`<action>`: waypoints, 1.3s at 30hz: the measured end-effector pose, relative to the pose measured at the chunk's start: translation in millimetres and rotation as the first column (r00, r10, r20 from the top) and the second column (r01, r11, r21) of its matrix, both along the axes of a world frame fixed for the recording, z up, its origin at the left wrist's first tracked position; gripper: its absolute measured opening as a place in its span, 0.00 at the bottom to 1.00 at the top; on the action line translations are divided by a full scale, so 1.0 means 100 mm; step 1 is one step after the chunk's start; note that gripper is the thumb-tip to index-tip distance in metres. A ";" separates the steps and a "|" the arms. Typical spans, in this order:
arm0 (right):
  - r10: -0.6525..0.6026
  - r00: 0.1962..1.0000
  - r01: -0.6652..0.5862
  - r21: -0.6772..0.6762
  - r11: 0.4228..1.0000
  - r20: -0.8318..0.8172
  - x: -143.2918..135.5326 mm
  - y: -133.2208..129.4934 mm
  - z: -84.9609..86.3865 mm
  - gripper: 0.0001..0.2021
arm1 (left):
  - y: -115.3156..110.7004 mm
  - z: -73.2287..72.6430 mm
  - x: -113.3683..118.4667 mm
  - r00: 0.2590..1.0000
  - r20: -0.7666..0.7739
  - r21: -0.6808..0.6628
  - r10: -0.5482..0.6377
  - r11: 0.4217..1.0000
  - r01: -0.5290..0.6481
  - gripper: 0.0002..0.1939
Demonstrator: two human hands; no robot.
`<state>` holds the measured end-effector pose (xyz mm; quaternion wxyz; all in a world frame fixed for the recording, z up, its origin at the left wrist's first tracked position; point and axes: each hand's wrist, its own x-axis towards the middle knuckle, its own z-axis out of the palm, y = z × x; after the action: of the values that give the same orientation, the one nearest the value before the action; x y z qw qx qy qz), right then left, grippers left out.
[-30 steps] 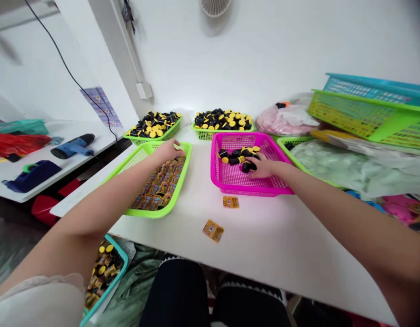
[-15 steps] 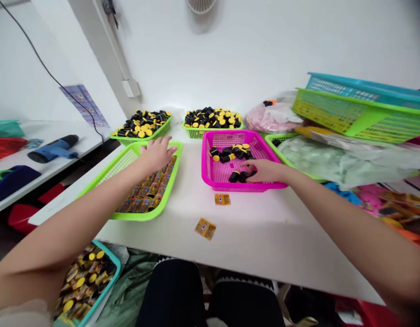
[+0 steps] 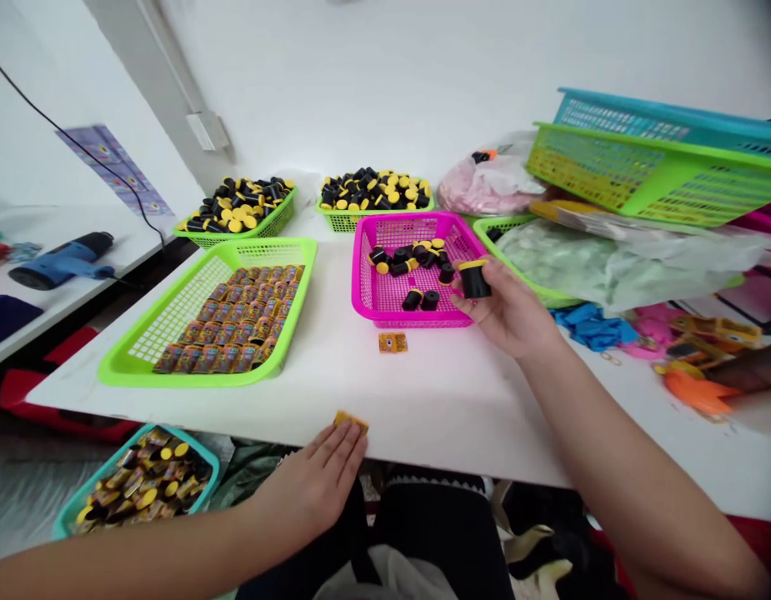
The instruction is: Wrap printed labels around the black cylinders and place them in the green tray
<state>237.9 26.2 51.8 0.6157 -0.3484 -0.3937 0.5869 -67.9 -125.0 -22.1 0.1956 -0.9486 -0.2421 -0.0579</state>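
My right hand (image 3: 507, 308) is closed around a small black canister with a yellow lid (image 3: 476, 281), raised at the right front corner of the pink basket (image 3: 385, 318). Several more such canisters lie loose inside that basket. At the table's front edge, my left hand (image 3: 326, 475) lies with its fingers flat on a small orange printed label (image 3: 349, 421); the fingers partly cover it, and the thumb is hidden. Another orange label (image 3: 393, 342) lies flat just in front of the pink basket. To the left, a green basket (image 3: 126, 367) holds rows of labelled canisters.
Two green baskets (image 3: 278, 218) (image 3: 344, 221) heaped with black-and-yellow canisters stand by the wall. Stacked baskets (image 3: 660, 167) and plastic bags (image 3: 585, 262) crowd the right. Below the table, at left, is a turquoise basket (image 3: 213, 479) of labelled canisters. A blue heat gun (image 3: 66, 260) lies on the side table.
My right hand has lifted a canister out of the pink basket. My left hand has come from above the green basket to the nearer label, which now sits closer to the table edge.
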 end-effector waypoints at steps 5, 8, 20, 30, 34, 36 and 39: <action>-0.020 0.997 0.019 0.021 1.000 0.079 0.03 0.00 -0.05 0.12 | 0.09 0.42 0.00 0.982 0.147 -0.053 -0.115 0.991 0.124 0.20; -0.048 0.979 0.028 0.099 0.995 0.199 -0.03 -0.02 -0.06 0.15 | 0.44 0.61 0.11 0.871 0.489 -0.182 -0.042 0.972 0.149 0.19; -0.342 0.898 0.224 0.379 0.898 0.278 -0.35 -0.29 -0.17 0.17 | 1.38 0.39 0.89 0.177 0.554 -0.728 0.813 0.371 0.576 0.22; -0.342 0.798 0.174 0.353 0.919 0.496 -0.36 -0.40 -0.11 0.13 | 1.29 0.30 0.78 0.464 0.753 -0.642 0.466 0.676 0.363 0.32; -0.401 0.712 0.131 0.451 0.883 0.577 -0.39 -0.41 -0.12 0.12 | 1.28 0.29 0.79 0.371 0.781 -0.621 0.502 0.690 0.372 0.37; -0.464 0.656 0.106 0.537 0.837 0.595 -0.40 -0.41 -0.14 0.13 | 1.26 0.30 0.81 0.333 0.766 -0.642 0.550 0.627 0.442 0.42; -0.531 0.600 0.016 0.654 0.756 0.599 -0.41 -0.41 -0.18 0.14 | 1.25 0.34 0.82 0.294 0.750 -0.627 0.592 0.497 0.599 0.52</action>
<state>196.8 -15.0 33.5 0.5561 -0.4108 -0.7115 0.1256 14.6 0.3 11.6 -0.4966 -0.6608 -0.2948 -0.4794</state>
